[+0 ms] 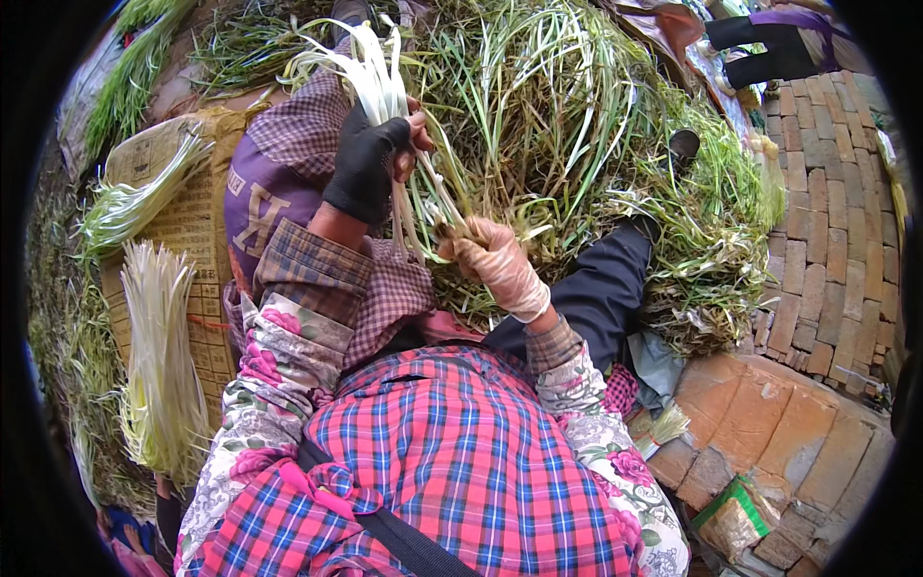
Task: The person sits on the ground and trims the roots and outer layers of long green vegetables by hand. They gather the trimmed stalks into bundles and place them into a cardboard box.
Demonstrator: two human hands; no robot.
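Observation:
My left hand (371, 159), in a black fingerless glove, grips a bunch of white leafy vegetable stalks (378, 79) whose bent ends stand above the fist. Thin stems hang below it. Lower and to the right, my right hand (501, 263), in a thin translucent glove, is closed on the brownish root end of a stalk (448, 195) that slants up toward the left hand. A large heap of green and withered leaves (533, 122) lies just beyond both hands. On printed yellow sacking (209, 288) to the left rest a pale bundle of stalks (162, 353) and a smaller bunch (144, 191).
More greens (133, 94) lie at the upper left. My dark-trousered leg (598, 281) extends beside the heap. Brick paving (829, 238) runs along the right, with a green-edged packet (735, 516) at the lower right. Another person's dark-clothed legs (764, 50) show at the upper right.

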